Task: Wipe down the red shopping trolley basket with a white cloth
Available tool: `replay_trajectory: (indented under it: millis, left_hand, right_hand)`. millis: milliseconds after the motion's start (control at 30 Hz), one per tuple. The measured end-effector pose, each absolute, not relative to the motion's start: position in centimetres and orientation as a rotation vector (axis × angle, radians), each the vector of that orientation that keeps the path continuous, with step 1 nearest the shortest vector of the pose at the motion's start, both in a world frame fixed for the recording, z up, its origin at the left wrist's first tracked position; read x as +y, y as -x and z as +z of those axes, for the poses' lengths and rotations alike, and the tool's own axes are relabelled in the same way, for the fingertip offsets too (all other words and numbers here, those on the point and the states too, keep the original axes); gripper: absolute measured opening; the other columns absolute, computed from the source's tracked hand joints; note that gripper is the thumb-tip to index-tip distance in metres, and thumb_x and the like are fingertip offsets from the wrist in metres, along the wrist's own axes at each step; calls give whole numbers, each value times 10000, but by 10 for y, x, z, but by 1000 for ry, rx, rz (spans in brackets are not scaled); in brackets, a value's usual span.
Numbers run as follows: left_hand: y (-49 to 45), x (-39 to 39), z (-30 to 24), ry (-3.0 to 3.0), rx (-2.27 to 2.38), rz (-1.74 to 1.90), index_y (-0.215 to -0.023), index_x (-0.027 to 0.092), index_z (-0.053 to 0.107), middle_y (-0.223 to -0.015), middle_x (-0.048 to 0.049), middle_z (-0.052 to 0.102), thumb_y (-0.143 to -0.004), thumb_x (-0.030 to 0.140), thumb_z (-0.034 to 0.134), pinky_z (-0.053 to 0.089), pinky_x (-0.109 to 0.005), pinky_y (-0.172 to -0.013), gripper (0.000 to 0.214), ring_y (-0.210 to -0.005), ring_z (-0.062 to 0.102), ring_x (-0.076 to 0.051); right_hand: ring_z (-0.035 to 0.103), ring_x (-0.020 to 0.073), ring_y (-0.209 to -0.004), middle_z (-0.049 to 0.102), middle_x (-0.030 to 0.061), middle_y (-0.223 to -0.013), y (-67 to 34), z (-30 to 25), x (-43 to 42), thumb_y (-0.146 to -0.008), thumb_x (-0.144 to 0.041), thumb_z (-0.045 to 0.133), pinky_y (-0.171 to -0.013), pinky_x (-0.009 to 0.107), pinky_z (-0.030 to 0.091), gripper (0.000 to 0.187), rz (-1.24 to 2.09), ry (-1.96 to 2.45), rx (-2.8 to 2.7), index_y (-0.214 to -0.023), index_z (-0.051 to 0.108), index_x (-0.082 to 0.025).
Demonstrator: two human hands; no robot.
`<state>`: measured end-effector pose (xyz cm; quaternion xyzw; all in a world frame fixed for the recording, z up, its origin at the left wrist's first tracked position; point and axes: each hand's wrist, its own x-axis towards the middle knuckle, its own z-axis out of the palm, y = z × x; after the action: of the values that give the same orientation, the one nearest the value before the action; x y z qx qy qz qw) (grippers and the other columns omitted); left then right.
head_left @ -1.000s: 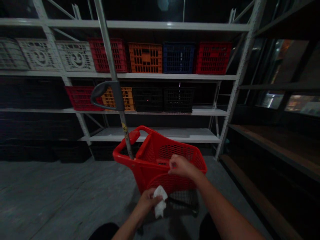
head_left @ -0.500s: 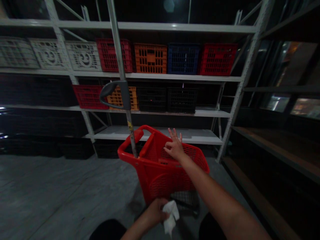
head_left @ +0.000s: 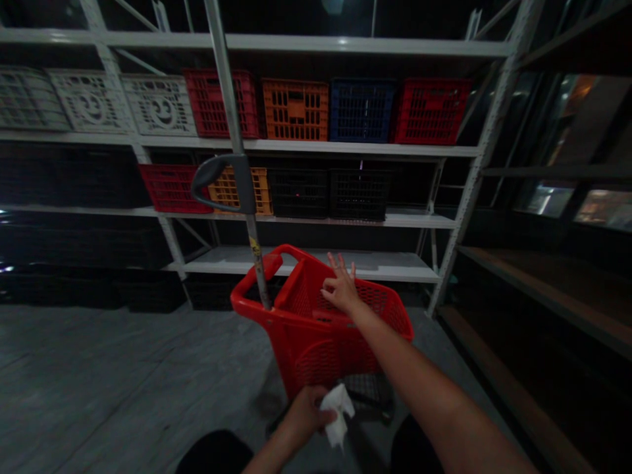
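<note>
A red plastic trolley basket (head_left: 306, 336) stands on the floor in front of me, its grey pull handle (head_left: 232, 184) raised on a metal pole. My right hand (head_left: 340, 289) reaches over the basket's rim with the fingers spread, hovering above the inside. My left hand (head_left: 306, 416) is low, near my body, closed on a crumpled white cloth (head_left: 336, 415) just in front of the basket's near wall.
Metal shelving (head_left: 316, 148) faces me with white, red, orange, blue and black crates (head_left: 295, 108) on two levels. The lowest shelf board (head_left: 306, 262) is behind the basket. Dark shelves (head_left: 543, 276) run along the right. Grey concrete floor (head_left: 113, 375) spreads to the left.
My right hand left the basket's near rim and reached forward over its inside, fingers opening. My left hand with the cloth dropped lower and slightly right.
</note>
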<state>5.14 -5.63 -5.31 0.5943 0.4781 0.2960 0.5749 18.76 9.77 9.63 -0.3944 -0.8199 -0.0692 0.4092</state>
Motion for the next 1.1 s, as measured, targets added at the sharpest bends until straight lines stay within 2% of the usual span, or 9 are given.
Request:
replay_trajectory:
  millis: [300,367,467,500,567,767,867,967,1100]
  left_hand:
    - [-50,-44,-43,-1322,1144,804,-626,126,555,-446,27,532,-483,506,673,286,-204,-383,422,-368,416,-78]
    - [-48,-42,-38,-1304,1168,851,-632,126,559,-449,32,527,-479,533,665,276,-198,-380,447,-366,403,-69]
    - [-41,-41,-28,-1292,1255,958,-630,125,570,-463,38,526,-505,536,652,264,-190,-380,437,-372,386,-57]
    - [-39,-41,-24,-1290,1286,991,-627,126,572,-458,41,519,-519,531,647,260,-189,-379,426,-370,379,-55]
    - [-33,-41,-19,-1285,1338,1036,-617,126,574,-433,48,495,-546,529,633,245,-191,-369,413,-353,358,-53]
    - [-31,-48,-14,-1234,1198,1091,-533,134,533,-349,65,390,-592,577,581,218,-188,-351,449,-317,310,-45]
    - [-38,-54,-15,-1128,1037,1101,-545,138,532,-323,85,327,-583,613,564,201,-181,-337,478,-296,262,-35]
    - [-44,-58,-14,-1140,956,1016,-535,128,540,-335,74,358,-550,587,606,192,-180,-335,464,-298,253,-27]
    - [-44,-56,-9,-1255,985,850,-548,116,563,-442,30,481,-569,418,644,246,-187,-382,313,-364,342,-41]
  right_hand:
    - [20,263,-1329,115,-38,-1455,-192,90,92,-690,-222,596,-981,584,-75,92,-127,1032,-2060,-606,588,-184]
    - [120,260,-1319,244,-1,-1424,-193,83,86,-713,-245,596,-998,576,-11,92,-32,1019,-2058,-637,609,-195]
    - [434,198,-1163,551,55,-1200,-191,64,63,-794,-262,520,-1003,462,230,135,258,913,-2051,-793,650,-222]
    - [511,174,-1076,610,56,-1107,-190,56,51,-813,-260,495,-972,403,308,166,368,867,-2027,-857,651,-224]
    - [577,151,-958,652,48,-1006,-188,40,24,-814,-251,493,-896,317,400,208,563,800,-1958,-964,635,-222]
    - [537,176,-1025,587,47,-1115,-186,7,-42,-742,-211,572,-866,299,427,304,1070,684,-1803,-1043,610,-235]
    - [569,183,-941,592,52,-1085,-185,-4,-54,-679,-209,628,-780,285,459,376,1238,717,-1672,-1053,595,-227]
    - [592,164,-805,637,34,-922,-186,-7,-58,-656,-169,608,-705,263,462,328,1226,855,-1583,-982,606,-205]
    - [582,151,-776,642,17,-783,-199,0,-53,-663,-93,487,-727,252,434,204,1050,974,-1576,-773,636,-179]
